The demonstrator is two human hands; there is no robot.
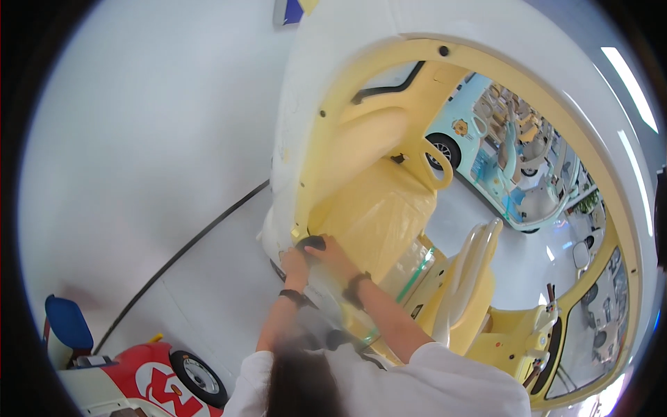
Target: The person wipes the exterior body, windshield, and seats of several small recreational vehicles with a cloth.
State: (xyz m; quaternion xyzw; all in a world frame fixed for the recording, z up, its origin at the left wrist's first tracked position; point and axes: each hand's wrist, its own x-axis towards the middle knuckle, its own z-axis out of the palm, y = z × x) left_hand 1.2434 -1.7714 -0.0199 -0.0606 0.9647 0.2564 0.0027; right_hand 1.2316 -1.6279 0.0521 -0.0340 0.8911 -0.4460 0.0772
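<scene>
Both my hands are at the side edge of a small white and yellow vehicle (pixel 338 44), beside its rear bench seat (pixel 375 219). A rounded black part (pixel 312 243) sits between them at the yellow frame; its exact kind is unclear. My left hand (pixel 295 267) has its fingers curled at the near left edge of this part. From the right, my right hand (pixel 335 257) grips it, with the thumb lying across its surface. Each wrist wears a dark band. What lies under the fingers is hidden.
A yellow front seat (pixel 469 292) and a dashboard (pixel 521 341) are at the right. Beyond the opening stands a light blue vehicle (pixel 461 130). A red and white vehicle (pixel 156 378) is at lower left, near a blue-lidded bin (pixel 68 320). A black cable (pixel 182 255) crosses the floor.
</scene>
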